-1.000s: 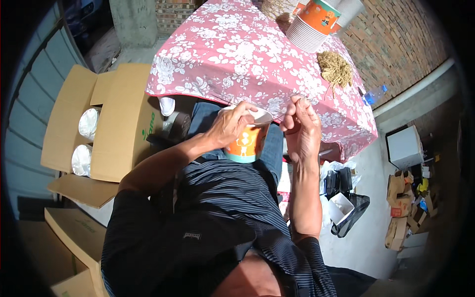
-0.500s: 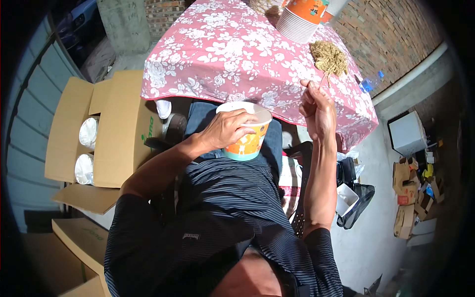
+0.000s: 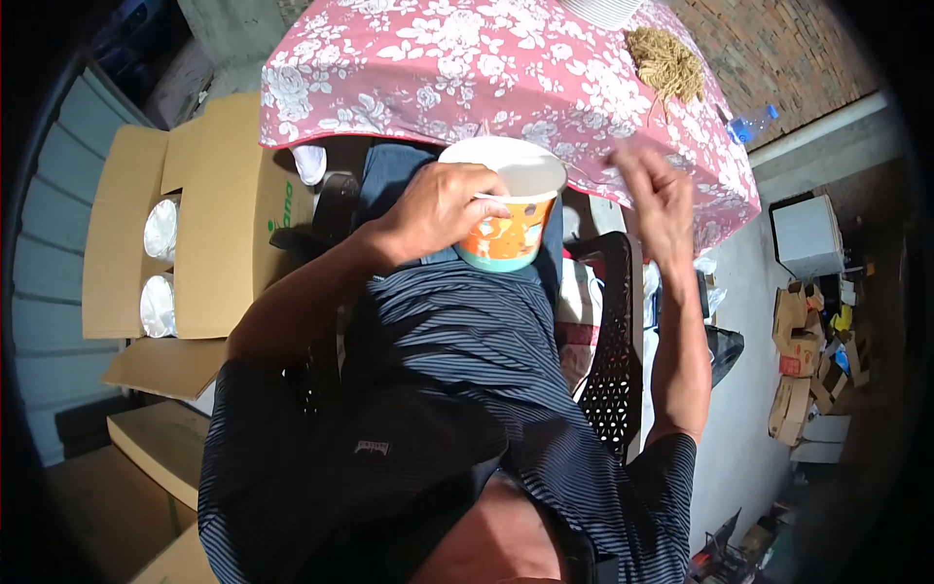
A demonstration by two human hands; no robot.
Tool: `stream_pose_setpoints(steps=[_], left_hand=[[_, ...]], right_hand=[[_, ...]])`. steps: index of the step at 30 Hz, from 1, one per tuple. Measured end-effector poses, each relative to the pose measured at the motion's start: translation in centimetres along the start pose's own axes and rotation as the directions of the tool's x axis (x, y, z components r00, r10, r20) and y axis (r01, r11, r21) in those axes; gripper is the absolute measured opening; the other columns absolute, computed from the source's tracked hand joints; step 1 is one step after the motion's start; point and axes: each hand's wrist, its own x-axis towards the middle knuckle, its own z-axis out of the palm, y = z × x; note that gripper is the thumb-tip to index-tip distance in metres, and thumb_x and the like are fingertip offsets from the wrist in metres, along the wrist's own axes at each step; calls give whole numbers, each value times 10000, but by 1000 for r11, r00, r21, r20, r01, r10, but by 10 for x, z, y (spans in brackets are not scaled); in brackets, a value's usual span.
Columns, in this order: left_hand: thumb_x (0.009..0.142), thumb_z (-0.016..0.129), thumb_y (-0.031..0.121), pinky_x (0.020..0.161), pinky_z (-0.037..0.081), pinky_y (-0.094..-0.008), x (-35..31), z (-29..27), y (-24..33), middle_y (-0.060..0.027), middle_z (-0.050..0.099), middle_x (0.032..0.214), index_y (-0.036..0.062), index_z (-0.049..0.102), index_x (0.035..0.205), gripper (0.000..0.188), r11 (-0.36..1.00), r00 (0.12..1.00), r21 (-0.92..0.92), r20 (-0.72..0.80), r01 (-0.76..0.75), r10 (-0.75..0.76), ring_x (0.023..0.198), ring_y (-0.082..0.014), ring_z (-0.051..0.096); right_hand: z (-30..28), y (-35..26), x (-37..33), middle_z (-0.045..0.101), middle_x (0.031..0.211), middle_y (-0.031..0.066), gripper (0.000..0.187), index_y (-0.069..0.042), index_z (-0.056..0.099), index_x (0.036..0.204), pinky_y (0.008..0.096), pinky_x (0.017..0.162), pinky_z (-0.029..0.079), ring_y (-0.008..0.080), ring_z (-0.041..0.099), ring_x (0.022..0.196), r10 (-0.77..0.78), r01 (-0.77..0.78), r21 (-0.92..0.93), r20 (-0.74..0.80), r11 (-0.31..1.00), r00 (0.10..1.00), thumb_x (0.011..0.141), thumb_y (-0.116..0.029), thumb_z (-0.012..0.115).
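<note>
On my lap stands a large paper tub [image 3: 508, 234], orange with a teal base and a white inside, tilted a little. My left hand [image 3: 443, 204] is closed on its near left rim, thumb outside. To the right of the tub, my right hand [image 3: 664, 200] is raised by the table's near edge, fingers curled in a pinch. Motion blurs its fingertips, and whatever they hold cannot be made out. Beyond that hand, a bundle of tan, twine-like strands [image 3: 665, 64] lies on the table, loose ends hanging toward me.
A pink floral cloth [image 3: 418, 73] covers the table ahead. A stack of white tubs [image 3: 601, 10] stands at its far edge, a blue plastic bottle [image 3: 753, 125] to its right. Left is an open carton [image 3: 219, 224] with wrapped stacks. A dark chair armrest [image 3: 615, 360] is beside me.
My right hand has moved right and slightly down, away from the strand bundle. My left hand keeps its grip on the tub's rim. The whole view has shifted, and the tub appears higher.
</note>
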Motion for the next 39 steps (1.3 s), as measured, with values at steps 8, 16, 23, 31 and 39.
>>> stream_pose_setpoints(steps=[8,16,23,31,39], left_hand=[[887,759,84,771,573,-317,-2,-5,-8,-117,724,881,-25,697,1131,274,928,963,-267,146,259,-226,832,-179,707],[924,748,71,794,559,-287,-2,-6,1,-83,712,958,11,675,1237,327,932,947,-233,230,278,-225,867,-117,658],[929,734,65,829,564,-290,-5,1,-1,-108,733,1025,5,664,1244,328,937,948,-208,213,282,-238,913,-129,679],[907,724,132,870,579,-372,-5,4,2,-198,754,1071,7,662,1245,365,943,956,-228,221,242,-192,1003,-285,751],[905,735,155,876,576,-375,-2,3,8,-198,752,1074,31,679,1250,371,952,958,-206,225,226,-178,996,-301,751]], right_hand=[[70,22,-54,681,900,59,240,49,726,920,300,765,524,124,616,791,64,-166,229,395,959,916,981,-115,561],[75,20,-53,727,873,56,263,40,735,957,279,827,526,102,650,837,145,-244,229,377,942,915,1003,-138,547],[76,21,-56,753,865,62,246,40,746,942,280,796,517,99,651,821,133,-229,272,332,934,934,975,-126,568],[77,27,-54,749,845,66,226,39,751,939,282,758,519,99,644,796,103,-190,243,331,951,938,945,-115,586],[77,27,-53,724,815,45,209,29,751,940,274,722,500,82,611,768,81,-169,243,334,955,939,944,-108,593]])
